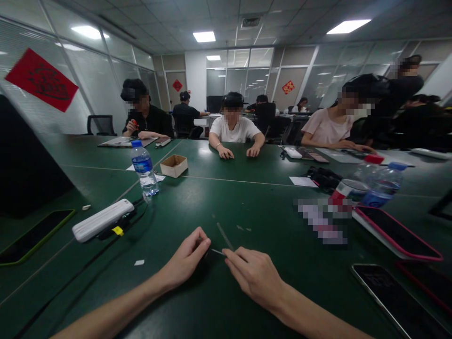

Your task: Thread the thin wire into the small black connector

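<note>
Between my two hands runs a thin, pale strip (216, 252), low over the green table (197, 202). My left hand (189, 256) is closed, thumb pressed on the curled fingers, at the strip's left end. The other end is pinched by my right hand (252, 270), between thumb and fingertips. Just beyond my right fingers a clear narrow strip (225, 235) slants up and to the left. Small clear scraps (243, 228) lie on the table past it.
At the left are a white power bank (103, 220) with a black cable, a water bottle (144, 169) and an open box (174, 166). Phones (399, 231) and bottles (384, 183) stand or lie at the right. A person (235, 127) sits opposite, with others on both sides.
</note>
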{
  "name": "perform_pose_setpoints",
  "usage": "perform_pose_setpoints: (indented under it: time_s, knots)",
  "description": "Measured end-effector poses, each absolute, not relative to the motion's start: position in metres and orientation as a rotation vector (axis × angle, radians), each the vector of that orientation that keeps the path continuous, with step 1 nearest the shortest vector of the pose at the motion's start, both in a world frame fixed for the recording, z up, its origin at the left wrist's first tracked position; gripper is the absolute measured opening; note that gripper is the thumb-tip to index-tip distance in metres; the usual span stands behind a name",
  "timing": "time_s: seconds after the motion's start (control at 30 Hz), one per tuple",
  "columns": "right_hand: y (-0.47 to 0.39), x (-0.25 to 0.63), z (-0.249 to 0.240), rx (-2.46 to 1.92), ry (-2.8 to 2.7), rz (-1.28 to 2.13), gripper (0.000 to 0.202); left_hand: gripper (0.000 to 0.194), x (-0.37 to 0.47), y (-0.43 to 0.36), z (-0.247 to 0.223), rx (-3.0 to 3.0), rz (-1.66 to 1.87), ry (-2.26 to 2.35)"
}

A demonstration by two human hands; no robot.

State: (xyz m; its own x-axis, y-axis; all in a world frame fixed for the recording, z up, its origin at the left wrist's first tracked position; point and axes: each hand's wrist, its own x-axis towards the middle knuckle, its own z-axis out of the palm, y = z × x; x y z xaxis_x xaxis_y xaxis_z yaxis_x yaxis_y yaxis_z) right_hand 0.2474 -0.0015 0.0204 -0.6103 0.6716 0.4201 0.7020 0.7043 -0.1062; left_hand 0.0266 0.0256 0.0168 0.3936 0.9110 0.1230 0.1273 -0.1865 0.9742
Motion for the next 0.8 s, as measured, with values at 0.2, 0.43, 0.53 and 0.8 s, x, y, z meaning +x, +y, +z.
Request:
perform_pose_setpoints:
  time_s: [0.2, 0.43, 0.53, 0.8]
  knots:
    - [-0.008, 0.24, 0.019, -1.06, -2.44, -0.117, 0.029, 0.03, 0.024, 0.029, 0.014, 1.572, 0.914, 0.888]
    - [-0.01, 0.232, 0.022, -1.009, -2.421, -0.191, 0.029, 0.031, 0.026, 0.035, 0.009, 1.281, 0.909, 0.735]
    - [-0.01, 0.232, 0.021, -0.992, -2.426, -0.201, 0.029, 0.028, 0.026, 0.036, 0.009, 1.186, 0.879, 0.679]
    - [-0.01, 0.232, 0.021, -0.946, -2.405, -0.154, 0.026, 0.025, 0.024, 0.035, 0.013, 1.125, 0.835, 0.639]
